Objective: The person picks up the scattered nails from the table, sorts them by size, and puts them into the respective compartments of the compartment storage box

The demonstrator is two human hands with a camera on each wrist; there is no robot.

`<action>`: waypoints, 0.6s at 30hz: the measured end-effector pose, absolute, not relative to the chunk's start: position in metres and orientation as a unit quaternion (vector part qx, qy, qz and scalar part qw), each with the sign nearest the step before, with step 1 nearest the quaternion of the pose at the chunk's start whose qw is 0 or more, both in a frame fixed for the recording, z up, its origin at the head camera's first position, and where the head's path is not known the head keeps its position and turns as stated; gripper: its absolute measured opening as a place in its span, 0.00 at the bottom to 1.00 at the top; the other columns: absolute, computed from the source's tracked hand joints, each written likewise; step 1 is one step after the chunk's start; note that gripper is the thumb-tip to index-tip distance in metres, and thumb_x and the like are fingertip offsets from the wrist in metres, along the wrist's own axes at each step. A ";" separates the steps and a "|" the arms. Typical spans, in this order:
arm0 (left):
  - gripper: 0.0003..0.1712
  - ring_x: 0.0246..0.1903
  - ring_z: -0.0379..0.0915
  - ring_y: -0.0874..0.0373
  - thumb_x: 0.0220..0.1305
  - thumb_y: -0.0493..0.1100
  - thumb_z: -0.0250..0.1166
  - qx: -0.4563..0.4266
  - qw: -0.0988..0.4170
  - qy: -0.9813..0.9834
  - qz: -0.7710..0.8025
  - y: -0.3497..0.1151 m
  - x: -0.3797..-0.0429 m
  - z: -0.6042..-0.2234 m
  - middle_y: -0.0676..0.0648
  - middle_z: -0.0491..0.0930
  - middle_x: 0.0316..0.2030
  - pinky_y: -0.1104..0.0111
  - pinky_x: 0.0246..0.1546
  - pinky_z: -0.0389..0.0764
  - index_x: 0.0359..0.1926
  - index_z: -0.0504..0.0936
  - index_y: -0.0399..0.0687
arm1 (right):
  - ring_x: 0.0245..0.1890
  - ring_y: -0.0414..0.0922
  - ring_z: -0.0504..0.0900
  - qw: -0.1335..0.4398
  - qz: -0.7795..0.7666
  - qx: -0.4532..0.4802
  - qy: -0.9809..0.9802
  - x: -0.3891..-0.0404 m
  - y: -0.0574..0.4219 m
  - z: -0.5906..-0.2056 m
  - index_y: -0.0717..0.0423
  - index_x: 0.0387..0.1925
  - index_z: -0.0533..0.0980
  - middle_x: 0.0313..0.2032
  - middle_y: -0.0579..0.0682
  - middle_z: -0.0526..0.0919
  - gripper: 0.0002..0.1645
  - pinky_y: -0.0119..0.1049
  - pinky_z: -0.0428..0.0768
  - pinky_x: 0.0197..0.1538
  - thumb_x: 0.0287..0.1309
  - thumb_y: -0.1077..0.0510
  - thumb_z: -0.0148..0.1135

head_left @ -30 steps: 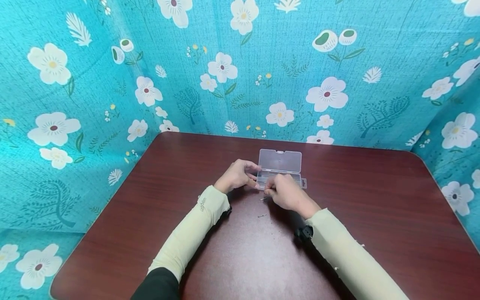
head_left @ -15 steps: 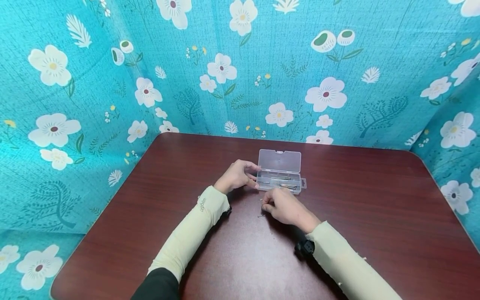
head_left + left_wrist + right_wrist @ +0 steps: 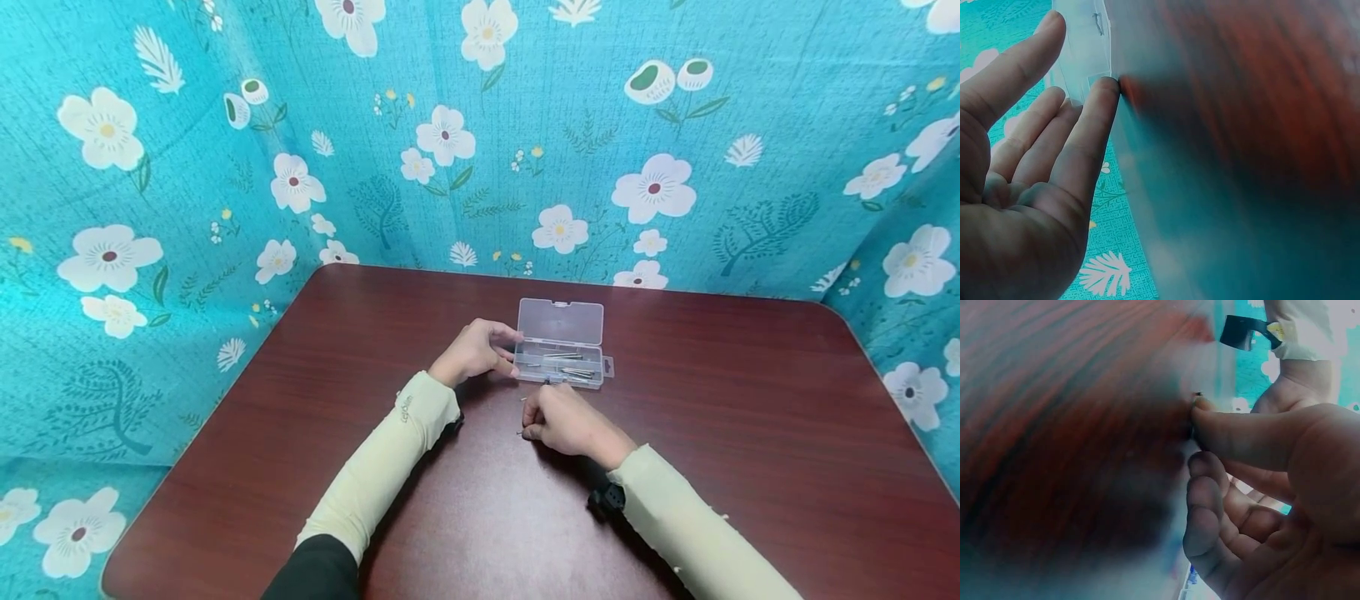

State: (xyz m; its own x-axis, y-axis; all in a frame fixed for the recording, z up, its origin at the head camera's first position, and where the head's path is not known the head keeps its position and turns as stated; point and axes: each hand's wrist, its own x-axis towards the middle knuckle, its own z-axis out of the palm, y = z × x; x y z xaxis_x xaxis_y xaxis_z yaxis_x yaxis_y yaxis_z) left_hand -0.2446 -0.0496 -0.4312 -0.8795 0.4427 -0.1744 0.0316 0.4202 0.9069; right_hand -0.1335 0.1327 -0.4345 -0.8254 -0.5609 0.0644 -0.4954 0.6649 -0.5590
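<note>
A clear plastic box [image 3: 596,385] with its lid [image 3: 561,322] raised lies on the table; long thin metal pieces [image 3: 576,372] sit in its compartments. My left hand [image 3: 474,350] holds the box's left end between thumb and fingers. In the left wrist view, a fingertip [image 3: 1109,84] touches the plastic edge. In front of the box, my right hand [image 3: 568,419] pinches a small thin metal piece [image 3: 519,432] at the tabletop, mostly hidden by the fingers. Its dark tip [image 3: 1198,394] shows past the thumb in the right wrist view. Another small metal piece [image 3: 523,399] lies between hand and box.
The dark red-brown table [image 3: 450,517] has rounded far corners. A turquoise flowered cloth [image 3: 420,200] hangs behind it and along both sides. A hanging tab [image 3: 608,367] sticks out at the box's right end.
My right hand has moved from over the box towards me to the nearer metal piece, uncovering the compartments. The left hand has stayed at the box's left end.
</note>
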 end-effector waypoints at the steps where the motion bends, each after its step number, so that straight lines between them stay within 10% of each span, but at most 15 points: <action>1: 0.33 0.42 0.86 0.52 0.42 0.24 0.80 0.145 0.198 0.819 0.519 -0.050 -0.245 -0.431 0.49 0.83 0.55 0.66 0.37 0.84 0.54 0.85 0.39 | 0.19 0.30 0.73 0.058 -0.289 -0.292 0.910 -0.133 0.132 -0.435 0.49 0.20 0.80 0.17 0.35 0.78 0.12 0.31 0.75 0.29 0.52 0.63 0.75; 12: 0.34 0.43 0.85 0.52 0.42 0.23 0.79 0.149 0.200 0.816 0.521 -0.048 -0.243 -0.430 0.45 0.82 0.57 0.66 0.38 0.85 0.55 0.84 0.37 | 0.30 0.51 0.80 0.031 -0.137 -0.354 0.925 -0.124 0.123 -0.431 0.58 0.23 0.73 0.24 0.49 0.75 0.13 0.44 0.80 0.36 0.44 0.75 0.66; 18: 0.34 0.45 0.85 0.50 0.42 0.24 0.79 0.146 0.201 0.814 0.526 -0.049 -0.243 -0.430 0.45 0.82 0.57 0.65 0.39 0.85 0.56 0.84 0.37 | 0.27 0.42 0.73 0.054 -0.237 -0.320 0.916 -0.125 0.130 -0.430 0.56 0.26 0.70 0.24 0.44 0.71 0.14 0.38 0.75 0.33 0.59 0.73 0.63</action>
State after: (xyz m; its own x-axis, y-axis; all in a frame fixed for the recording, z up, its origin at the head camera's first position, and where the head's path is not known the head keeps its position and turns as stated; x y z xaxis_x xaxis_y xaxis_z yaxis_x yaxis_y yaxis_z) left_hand -0.2434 -0.0493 -0.4305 -0.8761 0.4497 -0.1740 0.0263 0.4049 0.9140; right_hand -0.1255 0.1298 -0.4296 -0.7894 -0.6117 0.0528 -0.5607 0.6832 -0.4677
